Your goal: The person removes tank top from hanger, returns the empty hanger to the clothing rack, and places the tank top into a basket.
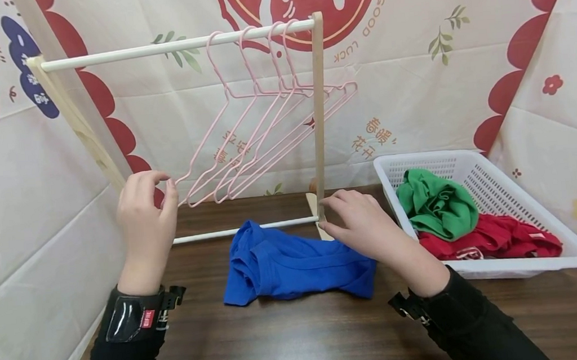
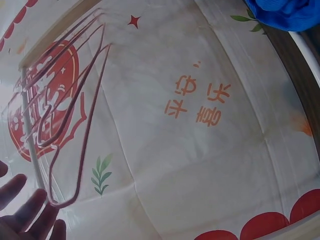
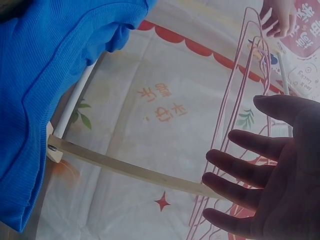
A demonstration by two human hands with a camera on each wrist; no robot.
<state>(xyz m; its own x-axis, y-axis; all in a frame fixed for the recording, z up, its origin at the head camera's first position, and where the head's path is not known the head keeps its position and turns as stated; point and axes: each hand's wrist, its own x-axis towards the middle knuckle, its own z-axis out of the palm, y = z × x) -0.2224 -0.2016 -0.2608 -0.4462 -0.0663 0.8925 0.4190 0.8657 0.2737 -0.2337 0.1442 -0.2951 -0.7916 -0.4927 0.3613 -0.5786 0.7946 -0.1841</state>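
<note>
Several pink clothes hangers (image 1: pixel 260 142) hang from the top rail of a wooden rack (image 1: pixel 319 104), bunched toward its right post. My left hand (image 1: pixel 146 219) is at the left end of the nearest hanger, its fingers loosely bent with a gap between thumb and forefinger. In the left wrist view the fingertips lie close to that hanger's corner (image 2: pixel 62 204); whether they touch it is unclear. Close to the right post is my right hand (image 1: pixel 360 222), above a crumpled blue garment (image 1: pixel 295 264) on the table. Its fingers (image 3: pixel 250 170) are spread and hold nothing.
To the right stands a white plastic basket (image 1: pixel 573 248) holding a green garment (image 1: pixel 440 205) and a red garment (image 1: pixel 501 236). A lower white rail (image 1: pixel 206 237) of the rack runs behind the blue garment. Printed cloth (image 1: pixel 415 108) hangs around the dark wooden table (image 1: pixel 281 344).
</note>
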